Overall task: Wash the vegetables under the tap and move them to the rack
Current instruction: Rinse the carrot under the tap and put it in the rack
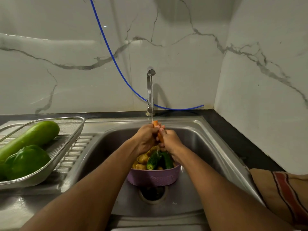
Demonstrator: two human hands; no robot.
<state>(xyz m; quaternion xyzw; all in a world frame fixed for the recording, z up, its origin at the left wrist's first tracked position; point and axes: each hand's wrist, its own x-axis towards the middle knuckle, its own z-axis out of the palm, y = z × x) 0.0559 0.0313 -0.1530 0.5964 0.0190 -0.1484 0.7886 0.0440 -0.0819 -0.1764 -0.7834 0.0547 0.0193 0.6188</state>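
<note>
Carrot (pixel 156 124) held over the sink (pixel 205 140), directly below the tap (pixel 150 90), its long axis running away from the camera toward the tap base, blunt orange tip pointing at the back wall and meeting the thin water stream (pixel 152 100). Left hand (pixel 146 139) wrapped around the far part of the carrot, fingers curled over it; right hand (pixel 170 140) gripping the nearer part, thumb against the orange skin. Under the tap and beneath both hands, a purple basket (pixel 153 177) sitting in the sink basin just behind the drain (pixel 152 193), loaded with cucumbers (pixel 154 160) pointing roughly toward the camera and yellowish potatoes (pixel 141 160). Left of the tap, on the ribbed drainboard, a wire rack (pixel 70 130) carrying a long pale green gourd (pixel 31 137) lying diagonally, its rounded end pointing toward the tap, and a green capsicum (pixel 28 160) nearer the camera, touching it. Blue tube (pixel 115 59) curving down the marble wall behind the tap. Right of the tap, a striped cloth (pixel 283 194) on the dark table.
</note>
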